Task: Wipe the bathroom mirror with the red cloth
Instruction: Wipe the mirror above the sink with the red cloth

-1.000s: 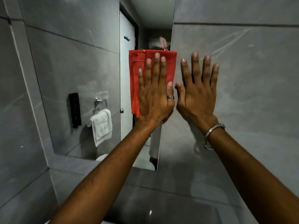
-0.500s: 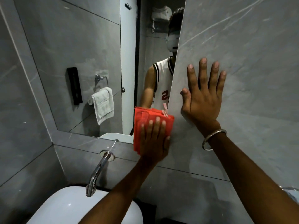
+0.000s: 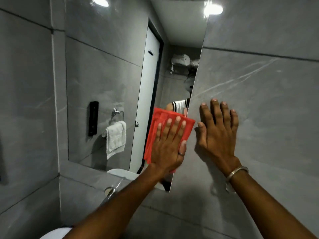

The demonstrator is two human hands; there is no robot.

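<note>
The left hand is pressing the folded red cloth flat against the mirror near its lower right edge, fingers spread rather than clamped. The right hand is bracing, open-palmed, on the grey tiled wall. Wiping looks mid-course; most of the glass is awaiting passes.

Bare forearms; ring left, silver bangle right.

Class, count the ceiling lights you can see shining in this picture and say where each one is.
2. One light glows at the top left of the mirror; the other light at its top right edge. More may lie outside the frame.
</note>
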